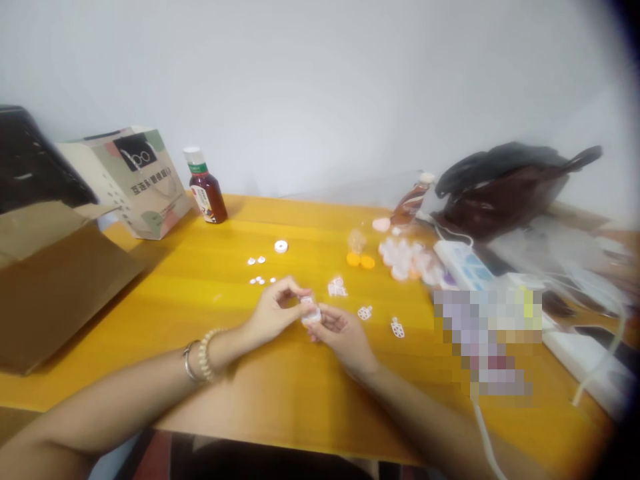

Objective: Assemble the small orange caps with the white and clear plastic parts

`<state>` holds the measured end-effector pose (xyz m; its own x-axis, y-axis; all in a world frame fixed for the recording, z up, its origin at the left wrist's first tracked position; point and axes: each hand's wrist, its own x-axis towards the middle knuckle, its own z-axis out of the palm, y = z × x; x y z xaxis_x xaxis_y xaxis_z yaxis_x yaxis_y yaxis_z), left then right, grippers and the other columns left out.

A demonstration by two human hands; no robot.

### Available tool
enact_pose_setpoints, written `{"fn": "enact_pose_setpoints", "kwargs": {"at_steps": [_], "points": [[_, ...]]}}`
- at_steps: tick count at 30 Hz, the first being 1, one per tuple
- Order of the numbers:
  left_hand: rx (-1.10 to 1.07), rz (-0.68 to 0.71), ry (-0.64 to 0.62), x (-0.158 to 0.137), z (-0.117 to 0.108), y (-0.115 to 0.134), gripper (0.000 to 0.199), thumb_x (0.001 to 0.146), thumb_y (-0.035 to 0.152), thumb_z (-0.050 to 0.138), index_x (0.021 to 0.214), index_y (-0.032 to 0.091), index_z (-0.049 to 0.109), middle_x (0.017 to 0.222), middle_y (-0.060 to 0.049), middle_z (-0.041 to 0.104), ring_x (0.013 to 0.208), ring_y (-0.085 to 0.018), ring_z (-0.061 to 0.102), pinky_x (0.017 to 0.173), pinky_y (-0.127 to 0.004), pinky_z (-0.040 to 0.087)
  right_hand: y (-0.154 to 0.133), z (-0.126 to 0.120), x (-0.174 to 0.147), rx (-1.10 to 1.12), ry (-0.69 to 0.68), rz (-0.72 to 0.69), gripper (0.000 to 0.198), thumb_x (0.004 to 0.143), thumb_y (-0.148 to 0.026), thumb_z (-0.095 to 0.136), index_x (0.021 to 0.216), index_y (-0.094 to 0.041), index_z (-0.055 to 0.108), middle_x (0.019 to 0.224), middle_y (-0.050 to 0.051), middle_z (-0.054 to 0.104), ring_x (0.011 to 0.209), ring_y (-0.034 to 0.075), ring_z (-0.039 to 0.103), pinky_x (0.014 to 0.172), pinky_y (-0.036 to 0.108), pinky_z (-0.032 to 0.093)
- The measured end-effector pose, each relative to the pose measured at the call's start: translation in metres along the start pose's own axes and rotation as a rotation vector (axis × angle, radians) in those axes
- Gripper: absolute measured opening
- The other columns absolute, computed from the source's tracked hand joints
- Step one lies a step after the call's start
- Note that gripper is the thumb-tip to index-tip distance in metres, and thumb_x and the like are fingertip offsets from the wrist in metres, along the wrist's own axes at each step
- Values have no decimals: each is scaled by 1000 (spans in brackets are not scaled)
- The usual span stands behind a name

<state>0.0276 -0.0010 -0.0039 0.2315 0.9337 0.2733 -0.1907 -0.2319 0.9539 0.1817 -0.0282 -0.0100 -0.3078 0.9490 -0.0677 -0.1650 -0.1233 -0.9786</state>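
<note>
We cannot identify the small pale piece (pixel 311 313), partly covered by the left hand (pixel 277 312) and right hand (pixel 349 337). We find the cardboard box (pixel 55 293) cut off at the left edge, the dark bag (pixel 505 197) blurred, and 1 pixelated patch (pixel 483 347) masking things at the right.

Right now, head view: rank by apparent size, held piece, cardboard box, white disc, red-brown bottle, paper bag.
1. Cardboard box, cut off by frame, nearer the camera
2. Paper bag
3. Red-brown bottle
4. Held piece, partly hidden
5. White disc
</note>
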Motion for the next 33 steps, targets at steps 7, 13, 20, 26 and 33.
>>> {"fn": "enact_pose_setpoints", "kwargs": {"at_steps": [7, 13, 20, 26, 33], "points": [[-49, -103, -189, 2, -7, 12, 18, 81, 27, 58, 92, 14, 57, 109, -11, 60, 97, -18, 57, 85, -32, 43, -3, -6, 2, 17, -24, 21, 21, 66, -34, 69, 77, -16, 65, 58, -2, 58, 50, 7, 49, 54, 22, 39], [-38, -62, -17, 2, -4, -1, 24, 69, 25, 71, 75, 14, 51, 78, -2, 63, 72, -12, 59, 68, -24, 45, -2, -2, 2, -12, 33, 18, 25, 62, -33, 71, 78, -16, 62, 60, -3, 57, 52, 8, 49, 53, 22, 41], [89, 72, 178, -8, 9, -7, 24, 70, 22, 69, 67, 15, 46, 69, 3, 52, 74, -11, 55, 73, -24, 42, -1, 4, 1, -36, 137, -68, 26, 61, -31, 72, 79, -17, 59, 62, -3, 58, 53, 8, 49, 53, 22, 40], [-119, -80, -1, -3, 0, 2, 19, 74, 25, 67, 80, 15, 52, 87, -5, 62, 81, -15, 59, 75, -28, 44, -1, -1, 1, 107, 13, 15, 20, 67, -34, 68, 73, -16, 61, 57, -2, 58, 50, 7, 50, 53, 21, 39], [-303, -128, -137, -2, 0, -2, 28, 76, 28, 65, 98, 17, 52, 97, -5, 59, 81, -14, 57, 72, -25, 43, -3, -1, 1, 166, -40, 60, 20, 68, -33, 69, 75, -15, 64, 60, -1, 61, 53, 8, 53, 56, 22, 40]]}}
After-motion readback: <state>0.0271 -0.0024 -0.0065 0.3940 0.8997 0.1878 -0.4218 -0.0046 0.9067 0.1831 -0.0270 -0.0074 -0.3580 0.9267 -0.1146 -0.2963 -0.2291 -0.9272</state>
